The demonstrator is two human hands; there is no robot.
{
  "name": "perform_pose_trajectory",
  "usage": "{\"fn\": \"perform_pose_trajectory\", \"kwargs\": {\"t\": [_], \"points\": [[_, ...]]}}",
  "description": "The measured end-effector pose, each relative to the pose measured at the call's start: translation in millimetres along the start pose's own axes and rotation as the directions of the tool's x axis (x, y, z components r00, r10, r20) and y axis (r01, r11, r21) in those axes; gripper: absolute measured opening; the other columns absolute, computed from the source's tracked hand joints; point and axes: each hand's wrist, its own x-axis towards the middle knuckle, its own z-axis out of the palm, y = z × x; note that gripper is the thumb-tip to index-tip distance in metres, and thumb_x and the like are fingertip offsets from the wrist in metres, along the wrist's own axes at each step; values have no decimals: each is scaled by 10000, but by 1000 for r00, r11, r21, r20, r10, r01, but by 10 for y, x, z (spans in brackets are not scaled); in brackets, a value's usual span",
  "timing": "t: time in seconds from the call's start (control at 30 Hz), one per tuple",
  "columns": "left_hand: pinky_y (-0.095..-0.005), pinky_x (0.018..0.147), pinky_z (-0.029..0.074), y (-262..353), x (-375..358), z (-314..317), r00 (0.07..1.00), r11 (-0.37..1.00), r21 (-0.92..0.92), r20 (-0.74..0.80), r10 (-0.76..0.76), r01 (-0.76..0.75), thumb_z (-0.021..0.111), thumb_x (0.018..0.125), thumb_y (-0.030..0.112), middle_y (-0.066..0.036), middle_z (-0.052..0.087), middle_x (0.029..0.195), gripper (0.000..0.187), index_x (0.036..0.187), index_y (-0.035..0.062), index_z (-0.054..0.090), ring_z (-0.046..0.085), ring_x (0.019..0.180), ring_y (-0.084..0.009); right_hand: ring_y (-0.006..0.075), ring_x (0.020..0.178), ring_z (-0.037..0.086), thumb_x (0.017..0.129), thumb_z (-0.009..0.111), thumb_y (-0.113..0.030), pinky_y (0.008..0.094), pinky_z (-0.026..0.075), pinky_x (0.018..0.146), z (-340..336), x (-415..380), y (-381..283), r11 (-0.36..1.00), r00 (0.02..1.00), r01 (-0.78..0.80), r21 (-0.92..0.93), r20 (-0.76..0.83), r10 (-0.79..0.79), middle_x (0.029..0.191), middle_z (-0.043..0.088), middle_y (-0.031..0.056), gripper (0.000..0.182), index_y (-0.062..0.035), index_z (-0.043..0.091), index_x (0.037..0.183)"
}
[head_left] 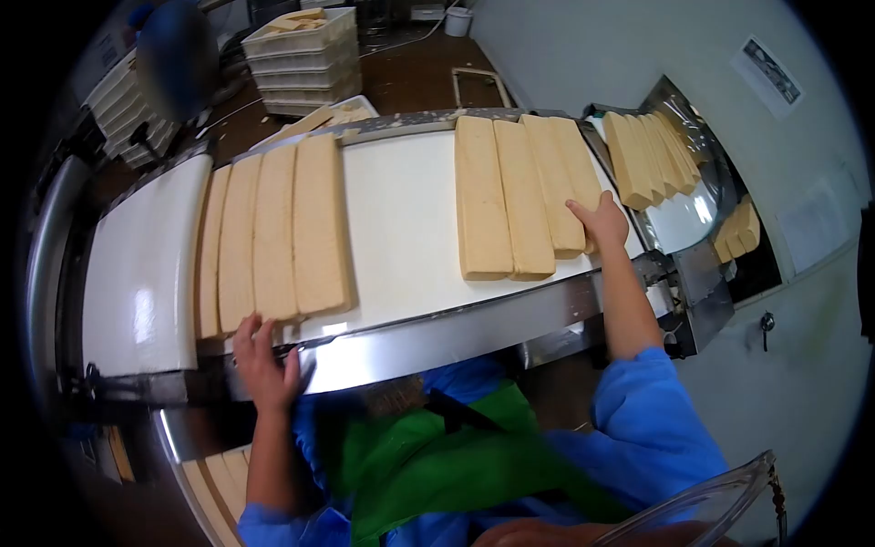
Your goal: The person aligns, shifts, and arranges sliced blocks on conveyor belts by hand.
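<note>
Several long pale-yellow blocks [321,228] lie side by side on the left part of a white conveyor belt [401,210]. At their near ends is my left hand [264,363], its fingertips at the block ends and its thumb apart. Further right on the belt lies a second group of long blocks [483,201], the right ones set a little farther back. My right hand [603,225] is at the near end of the rightmost block [576,164], thumb on one side and fingers on the other; its fingertips are partly hidden.
More blocks [633,159] stand at a wall opening on the right. A metal rail [437,333] runs along the belt's near edge. Stacked white crates [305,68] stand behind, beside a blurred person in blue [178,59]. More blocks [214,492] lie low at left.
</note>
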Motion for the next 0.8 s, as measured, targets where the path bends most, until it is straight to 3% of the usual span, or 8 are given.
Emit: {"fn": "perform_pose_trajectory", "kwargs": {"t": [0.13,0.33,0.4,0.53,0.6,0.63,0.7,0.8], "points": [[-552,1092,363,-57,-17,20,996,997,8,-28,80,-80,759,763,293,-212,537,1369,594,1284,55,601,491,1280,-433,374,1009,706,674,801,-683,464,548,846,28,-514,-594,994,995,95,53,20,-96,1063,736,197,829,-20,603,1131],[-646,1150,265,-3,23,57,994,994,42,43,100,-102,772,786,438,-181,460,1502,657,1358,166,596,404,1418,-409,363,919,730,693,791,-684,455,572,791,250,-1166,-1484,945,962,263,192,17,-271,1010,737,198,813,-14,587,1106],[-651,1146,270,147,142,44,986,989,34,85,143,-146,782,782,490,-186,443,1529,705,1387,182,590,382,1438,-419,384,1032,695,687,815,-654,445,565,843,276,-1318,-1695,973,974,210,97,66,-217,1137,711,212,849,-5,605,1193],[-662,1143,278,543,614,28,946,979,58,276,172,-195,792,730,604,-177,420,1570,796,1425,278,582,357,1451,-453,407,1240,597,708,794,-659,483,512,986,420,-1432,-1667,947,971,214,239,57,-234,1365,604,240,897,-23,586,1305],[-661,1148,276,630,794,44,915,976,86,370,157,-203,778,716,648,-179,397,1594,829,1447,318,570,344,1458,-467,403,1418,434,695,782,-705,567,378,1122,712,-1776,-1650,665,669,741,89,-174,-723,1525,460,246,977,-137,537,1452],[-676,1138,281,652,856,56,898,968,108,407,165,-226,766,689,698,-176,387,1605,866,1457,355,558,341,1456,-479,403,1418,434,695,782,-705,567,378,1122,634,-1968,-1705,665,668,742,86,-178,-723,1525,460,246,977,-137,537,1452],[-690,1128,286,677,927,110,878,959,128,446,173,-254,754,663,749,-174,376,1616,903,1466,392,546,337,1454,-491,383,1491,326,680,759,-753,630,263,1169,365,-2288,-1848,430,423,898,91,82,-902,1594,381,205,993,-285,494,1515],[-719,1113,281,709,989,192,874,960,181,475,106,-215,735,653,786,-168,349,1636,938,1490,426,511,308,1473,-494,366,1477,357,683,740,-762,626,300,1149,455,-2072,-1923,506,502,861,49,85,-861,1584,417,160,949,-332,509,1497]]}}
